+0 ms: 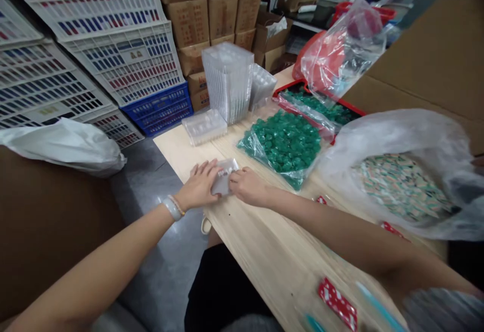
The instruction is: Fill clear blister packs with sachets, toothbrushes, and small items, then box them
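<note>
Both my hands rest on a small clear plastic tray (226, 176) lying near the left edge of the wooden table (264, 251). My left hand (198, 186) lies over the tray's left side with its fingers stretched out and pressed on it. My right hand (246, 185) is curled against the tray's right side, fingers closed on its edge. Just beyond my right hand lies a clear bag of green pieces (287, 143).
A tall stack of clear trays (228, 82) and a low tray (204, 126) stand at the table's far end. A red bin with green pieces (325, 107), a big bag of patterned packets (404, 185), red packets (338, 302) and stacked crates (124, 59) surround the table.
</note>
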The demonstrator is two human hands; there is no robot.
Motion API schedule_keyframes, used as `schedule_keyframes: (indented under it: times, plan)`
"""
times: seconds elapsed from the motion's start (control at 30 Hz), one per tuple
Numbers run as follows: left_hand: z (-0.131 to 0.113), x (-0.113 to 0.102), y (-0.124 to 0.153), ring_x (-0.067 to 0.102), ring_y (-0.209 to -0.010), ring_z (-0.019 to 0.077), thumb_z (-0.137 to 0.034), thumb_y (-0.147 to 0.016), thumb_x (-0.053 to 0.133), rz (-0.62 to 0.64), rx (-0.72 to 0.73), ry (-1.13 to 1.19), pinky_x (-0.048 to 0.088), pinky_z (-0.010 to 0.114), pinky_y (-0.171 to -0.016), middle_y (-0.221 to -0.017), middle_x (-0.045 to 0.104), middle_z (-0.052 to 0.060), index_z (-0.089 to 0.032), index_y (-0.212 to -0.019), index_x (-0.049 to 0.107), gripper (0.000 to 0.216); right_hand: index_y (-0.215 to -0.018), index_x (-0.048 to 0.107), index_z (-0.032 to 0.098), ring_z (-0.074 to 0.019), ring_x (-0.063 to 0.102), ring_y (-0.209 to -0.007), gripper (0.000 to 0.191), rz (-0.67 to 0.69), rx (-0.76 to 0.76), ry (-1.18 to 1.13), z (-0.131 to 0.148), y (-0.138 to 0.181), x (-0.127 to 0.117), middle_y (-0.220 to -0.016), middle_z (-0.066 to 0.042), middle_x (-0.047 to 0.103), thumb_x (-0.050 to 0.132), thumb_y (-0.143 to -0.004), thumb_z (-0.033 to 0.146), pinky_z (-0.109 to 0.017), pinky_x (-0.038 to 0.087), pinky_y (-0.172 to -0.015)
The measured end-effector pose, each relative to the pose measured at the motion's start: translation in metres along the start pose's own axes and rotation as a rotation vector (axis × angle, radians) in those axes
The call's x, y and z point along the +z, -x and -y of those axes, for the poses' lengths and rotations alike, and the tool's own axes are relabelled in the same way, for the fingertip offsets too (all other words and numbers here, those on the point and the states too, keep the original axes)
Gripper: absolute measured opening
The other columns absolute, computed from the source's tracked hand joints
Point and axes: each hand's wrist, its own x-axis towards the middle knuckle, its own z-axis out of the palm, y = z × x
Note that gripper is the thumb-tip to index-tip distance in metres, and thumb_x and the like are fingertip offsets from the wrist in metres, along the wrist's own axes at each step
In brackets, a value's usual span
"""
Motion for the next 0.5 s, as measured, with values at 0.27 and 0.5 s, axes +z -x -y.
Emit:
schedule_keyframes:
  times: [0.27, 0.5]
  plan:
    - [0.011, -0.008, 0.012, 0.010, -0.130, 0.0328, -0.035, -0.072, 0.056, -0.065, 0.012, 0.091, 0.011, 0.054, -0.103, -0.140, 0.022, 0.013, -0.017, -0.111, 0.048, 0.043, -0.089, 0.060, 0.012, -0.0228, 0.050, -0.082, 0.020, 0.193, -0.191, 0.130, 0.016, -0.034, -0.021, -0.090, -0.011, 0.059, 0.041, -0.080, 0.010, -0.035, 0.038, -0.063]
    - [0.047, -0.045, 0.004, 0.001, -0.131, 0.0327, -0.063, -0.061, 0.054, -0.025, 0.075, 0.210, 0.012, 0.050, -0.103, -0.145, 0.007, 0.009, -0.024, -0.135, 0.017, 0.092, -0.078, 0.056, 0.019, -0.0183, 0.045, -0.068, 0.014, 0.145, -0.099, 0.044, 0.047, 0.083, -0.047, -0.075, -0.007, 0.055, 0.046, -0.074, 0.010, -0.031, 0.036, -0.056]
